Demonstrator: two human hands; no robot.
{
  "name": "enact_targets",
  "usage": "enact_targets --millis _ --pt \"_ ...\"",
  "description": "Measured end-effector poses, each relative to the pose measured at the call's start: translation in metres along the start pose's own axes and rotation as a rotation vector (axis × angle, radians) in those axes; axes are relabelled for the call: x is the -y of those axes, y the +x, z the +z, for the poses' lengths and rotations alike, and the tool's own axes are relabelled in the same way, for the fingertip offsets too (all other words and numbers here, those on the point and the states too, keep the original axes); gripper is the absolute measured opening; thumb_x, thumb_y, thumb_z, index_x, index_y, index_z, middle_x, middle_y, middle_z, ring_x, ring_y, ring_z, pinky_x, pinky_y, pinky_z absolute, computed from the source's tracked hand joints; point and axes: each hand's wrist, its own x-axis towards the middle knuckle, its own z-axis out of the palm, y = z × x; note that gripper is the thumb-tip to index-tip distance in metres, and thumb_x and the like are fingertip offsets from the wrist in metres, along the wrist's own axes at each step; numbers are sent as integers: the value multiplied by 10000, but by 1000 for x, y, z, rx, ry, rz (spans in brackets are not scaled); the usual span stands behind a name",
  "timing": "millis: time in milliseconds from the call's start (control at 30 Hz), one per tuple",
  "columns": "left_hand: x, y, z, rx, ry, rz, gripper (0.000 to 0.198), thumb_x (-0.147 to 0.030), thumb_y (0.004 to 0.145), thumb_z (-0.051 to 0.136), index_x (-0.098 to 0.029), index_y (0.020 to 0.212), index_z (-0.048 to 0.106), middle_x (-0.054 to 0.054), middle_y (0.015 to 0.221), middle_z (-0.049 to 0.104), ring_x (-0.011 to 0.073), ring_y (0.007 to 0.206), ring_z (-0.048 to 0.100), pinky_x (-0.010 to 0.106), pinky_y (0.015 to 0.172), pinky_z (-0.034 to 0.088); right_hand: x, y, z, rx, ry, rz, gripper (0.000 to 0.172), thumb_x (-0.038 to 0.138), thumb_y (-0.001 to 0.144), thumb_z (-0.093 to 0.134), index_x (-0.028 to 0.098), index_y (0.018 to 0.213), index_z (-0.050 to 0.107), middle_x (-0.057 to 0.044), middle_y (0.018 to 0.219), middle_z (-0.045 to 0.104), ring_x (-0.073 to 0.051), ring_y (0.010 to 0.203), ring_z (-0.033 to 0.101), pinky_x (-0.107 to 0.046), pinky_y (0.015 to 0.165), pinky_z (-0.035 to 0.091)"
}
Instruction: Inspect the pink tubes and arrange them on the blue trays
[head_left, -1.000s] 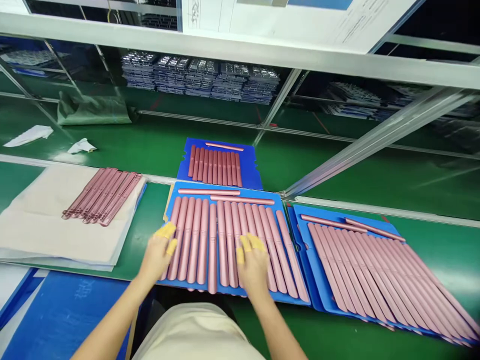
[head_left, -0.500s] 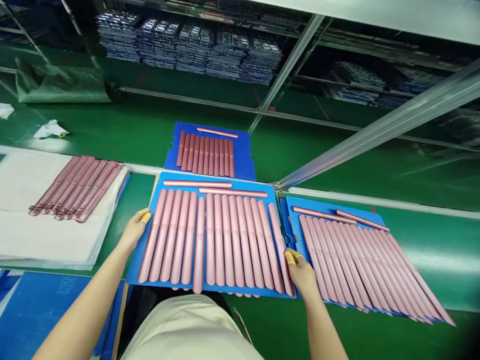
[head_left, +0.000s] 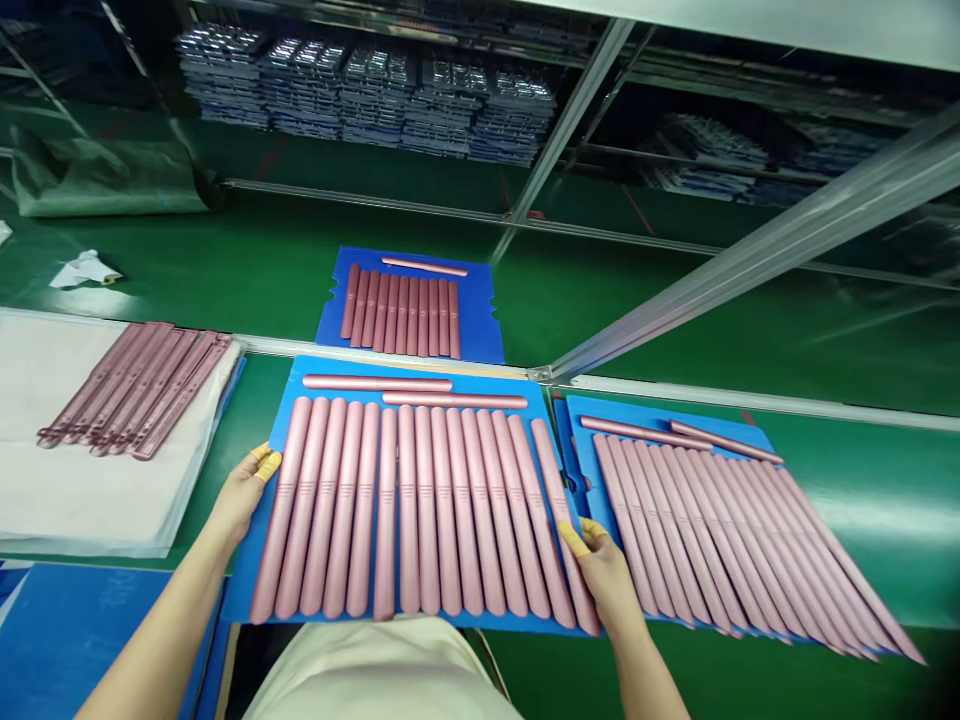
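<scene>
Left grip (head_left: 241,490) and right grip (head_left: 602,568) pinch opposite edges of the blue board (head_left: 241,594).

The left hand (head_left: 241,492), its fingers banded in yellow, grips the left edge of a blue sheet (head_left: 246,575); the right hand (head_left: 604,570) grips the right edge, thumb at the outermost of a row of pink rods (head_left: 442,510). Two crosswise rods (head_left: 376,384) lie beyond the row. A second blue sheet (head_left: 585,408), also loaded, sits just right; flat pink strips (head_left: 135,390) rest on white sheets (head_left: 90,510) at left.
</scene>
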Motion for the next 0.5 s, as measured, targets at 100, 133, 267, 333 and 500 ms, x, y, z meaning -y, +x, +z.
enact_targets --millis 100,133,267,333,500 --pt "-3 -8 -1 -62 -59 19 524 -454 526 779 -198 961 639 16 903 663 158 827 591 268 832 444 -1 1 -1 36 32 35 482 465 527 734 180 881 572 -1 736 678 -228 772 648 -361 743 518" --pt "-2 -11 -2 -81 -63 23 533 -457 514 784 -192 954 638 11 878 656 153 806 584 265 816 444 -2 1 -1 33 37 46 498 468 516 739 186 889 566 2 732 675 -234 784 649 -368 759 515" --pt "0 -26 -9 -136 -76 39 529 -463 510 781 -178 928 629 -17 767 599 131 722 543 253 743 438 -11 5 -6 -18 76 86 547 474 461 756 222 902 553 -5 771 675 -259 849 638 -399 825 497" --pt "0 -33 -11 -145 -76 53 489 -453 520 779 -178 896 630 -29 737 566 116 699 515 233 718 423 -15 6 -8 -34 88 96 559 471 438 760 234 900 552 -15 815 671 -267 890 623 -404 857 483" --pt "-3 -49 -13 -135 -65 91 418 -427 550 768 -173 853 635 -30 715 520 113 690 477 228 698 402 -17 3 -8 -118 51 114 614 523 430 733 239 929 514 -29 862 627 -291 947 577 -455 913 430"
